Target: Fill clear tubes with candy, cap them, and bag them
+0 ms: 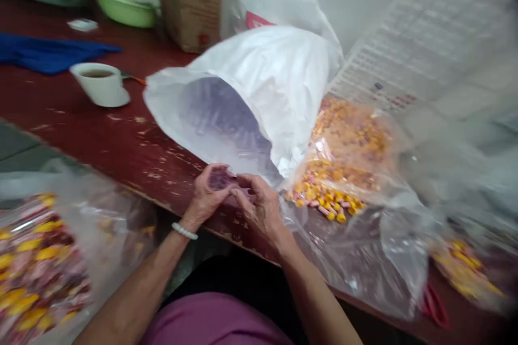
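In front of the opening of a big white sack [283,59], my two hands meet at the table's near edge. My left hand [208,197], with a pale bead bracelet [184,231] at its wrist, is curled with thumb and fingers brought close together. My right hand [259,205] pinches close beside it, fingertips nearly touching the left ones. What is between the fingers is small and blurred; I cannot make it out. To the right of my right hand, small yellow-and-pink pieces [334,207] spill at the mouth of a clear plastic bag [352,140].
A white cup [99,86] of dark liquid stands on the worn red table [133,135] at left, near a blue cloth [48,53]. A green basin [125,8] and a cardboard box [194,5] are behind. Another bag of pieces [40,259] lies lower left.
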A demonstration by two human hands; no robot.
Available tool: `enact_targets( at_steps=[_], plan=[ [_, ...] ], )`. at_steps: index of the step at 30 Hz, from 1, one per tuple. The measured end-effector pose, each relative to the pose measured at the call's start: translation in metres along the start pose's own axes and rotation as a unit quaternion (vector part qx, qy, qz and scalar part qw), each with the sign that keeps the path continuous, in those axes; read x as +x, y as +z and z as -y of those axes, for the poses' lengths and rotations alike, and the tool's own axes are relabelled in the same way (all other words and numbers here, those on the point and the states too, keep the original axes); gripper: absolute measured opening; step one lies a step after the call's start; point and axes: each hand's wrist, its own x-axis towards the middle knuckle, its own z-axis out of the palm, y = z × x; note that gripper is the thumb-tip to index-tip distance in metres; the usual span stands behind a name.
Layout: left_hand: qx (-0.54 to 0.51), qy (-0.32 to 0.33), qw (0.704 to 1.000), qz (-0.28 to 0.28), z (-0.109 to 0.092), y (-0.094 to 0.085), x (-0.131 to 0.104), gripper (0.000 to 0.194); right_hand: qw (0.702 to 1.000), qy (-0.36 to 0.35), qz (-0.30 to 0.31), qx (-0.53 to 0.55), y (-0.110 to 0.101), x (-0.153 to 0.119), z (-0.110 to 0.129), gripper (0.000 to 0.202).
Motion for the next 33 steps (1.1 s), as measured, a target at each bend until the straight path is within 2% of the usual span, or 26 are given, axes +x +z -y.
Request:
enact_targets(
  at_steps=[2, 4, 7, 8, 10, 13, 16, 18, 21, 24, 26, 28, 30, 33],
  plan=[
    [0.066, 0.023, 0.998, -0.006, 0.0, 0.005, -0.002, 0.047, 0.999, -0.004, -0.05, -0.01, -0.022, -0.016, -0.006, 0.022],
    [0.162, 0.072, 0.984, 0.028, 0.001, 0.009, -0.004, 0.044, 0.993, 0.028, -0.109, -0.028, -0.053, -0.035, -0.021, 0.019],
    [0.306, 0.16, 0.932, 0.107, 0.004, 0.011, -0.007, 0.038, 0.967, 0.124, -0.195, -0.105, -0.104, -0.064, -0.058, 0.023],
    [0.34, 0.181, 0.914, 0.125, 0.005, 0.011, -0.007, 0.036, 0.95, 0.159, -0.214, -0.164, -0.119, -0.071, -0.073, 0.025],
    [0.371, 0.205, 0.893, 0.153, 0.008, 0.009, -0.007, 0.033, 0.933, 0.186, -0.227, -0.206, -0.142, -0.081, -0.102, 0.027],
    [0.346, 0.19, 0.901, 0.178, 0.009, 0.004, -0.008, 0.031, 0.931, 0.189, -0.207, -0.235, -0.154, -0.087, -0.133, 0.023],
    [0.302, 0.124, 0.932, 0.16, 0.001, 0.001, -0.014, 0.036, 0.931, 0.187, -0.202, -0.238, -0.15, -0.088, -0.143, 0.022],
    [0.241, 0.069, 0.957, 0.143, -0.008, 0.003, -0.021, 0.037, 0.932, 0.189, -0.208, -0.229, -0.143, -0.088, -0.133, 0.025],
    [0.106, 0.002, 0.985, 0.137, -0.023, 0.013, -0.032, 0.033, 0.95, 0.179, -0.207, -0.151, -0.126, -0.086, -0.093, 0.027],
    [0.041, -0.028, 0.985, 0.166, -0.038, 0.024, -0.041, 0.032, 0.979, 0.118, -0.166, -0.003, -0.103, -0.079, -0.038, 0.023],
    [0.048, -0.028, 0.979, 0.196, -0.046, 0.029, -0.047, 0.031, 0.988, 0.052, -0.146, 0.023, -0.086, -0.072, -0.01, 0.019],
    [0.061, -0.016, 0.972, 0.226, -0.051, 0.032, -0.052, 0.031, 0.99, 0.008, -0.143, 0.006, -0.074, -0.067, 0.004, 0.014],
    [0.055, -0.011, 0.967, 0.247, -0.052, 0.032, -0.056, 0.031, 0.99, -0.005, -0.139, -0.009, -0.069, -0.066, 0.008, 0.012],
    [0.025, -0.027, 0.965, 0.259, -0.05, 0.032, -0.062, 0.03, 0.997, -0.024, -0.079, 0.003, -0.071, -0.07, 0.008, 0.012]
  ],
)
